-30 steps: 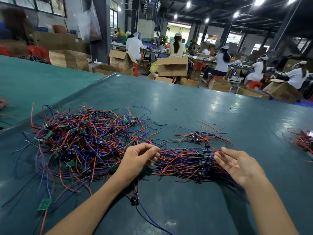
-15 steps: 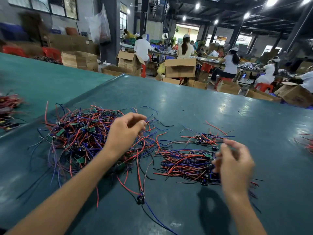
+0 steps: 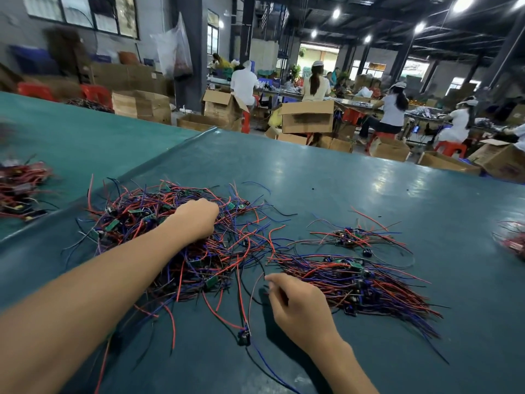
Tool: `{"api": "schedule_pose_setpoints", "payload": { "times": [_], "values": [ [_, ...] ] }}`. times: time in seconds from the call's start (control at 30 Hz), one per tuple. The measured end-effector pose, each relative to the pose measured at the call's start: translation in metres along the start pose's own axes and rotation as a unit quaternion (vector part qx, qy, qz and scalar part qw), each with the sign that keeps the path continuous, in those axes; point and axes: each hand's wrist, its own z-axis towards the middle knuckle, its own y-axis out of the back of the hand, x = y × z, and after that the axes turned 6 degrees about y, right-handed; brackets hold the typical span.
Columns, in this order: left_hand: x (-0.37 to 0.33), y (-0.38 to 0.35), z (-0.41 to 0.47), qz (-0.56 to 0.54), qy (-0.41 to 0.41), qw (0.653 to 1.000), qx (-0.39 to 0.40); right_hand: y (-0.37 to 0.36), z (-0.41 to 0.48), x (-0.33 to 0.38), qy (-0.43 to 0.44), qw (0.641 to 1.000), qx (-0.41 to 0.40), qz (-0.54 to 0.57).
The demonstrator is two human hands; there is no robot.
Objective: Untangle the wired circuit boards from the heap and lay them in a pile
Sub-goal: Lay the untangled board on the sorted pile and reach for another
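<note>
Ceiling lights point(image 3: 461, 2) are glaring off the teal tabletop point(image 3: 312, 177), workers point(image 3: 393, 109) are sitting on red stools point(image 3: 450, 147), cardboard boxes point(image 3: 308, 116) are crowding the floor, windows point(image 3: 82, 12) are glowing beside a dark pillar point(image 3: 189, 52)

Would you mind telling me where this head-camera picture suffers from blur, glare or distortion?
Head view: the left edge is smeared, softening the side bundle; ceiling lamps blow out and leave glare on the table; the wide lens bows the table's far edge; the right hand casts a soft shadow; heap and pile are sharp.
</note>
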Motion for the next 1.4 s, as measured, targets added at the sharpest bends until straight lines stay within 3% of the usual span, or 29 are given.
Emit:
{"api": "schedule_pose_setpoints", "payload": {
  "times": [0.1, 0.3, 0.47, 0.77, 0.97, 1.17, 1.4],
  "values": [
    [-0.001, 0.001, 0.003, -0.038, 0.013, 0.999, 0.013, 0.002, -0.002, 0.002, 0.015, 1.0, -0.009, 0.006],
    [0.006, 0.003, 0.016, -0.221, 0.072, 0.972, 0.033, 0.003, -0.001, 0.001, 0.01, 1.0, -0.025, 0.012],
    [0.007, 0.006, 0.019, -0.255, 0.06, 0.965, 0.005, 0.005, 0.0, 0.003, 0.017, 0.999, -0.023, 0.019],
    [-0.001, -0.005, 0.012, -0.109, 0.105, 0.988, -0.014, 0.003, 0.0, 0.002, 0.026, 0.999, -0.033, 0.021],
    [-0.01, -0.016, 0.012, -0.113, 0.084, 0.987, -0.072, 0.003, 0.0, 0.001, 0.027, 0.999, -0.035, 0.017],
    [-0.02, -0.013, 0.011, -0.022, 0.091, 0.995, -0.019, 0.004, 0.0, 0.002, 0.018, 0.999, -0.034, 0.014],
    [-0.033, -0.012, 0.012, 0.056, 0.104, 0.992, -0.042, 0.004, -0.001, 0.002, 0.009, 0.999, -0.034, 0.018]
  ]
}}
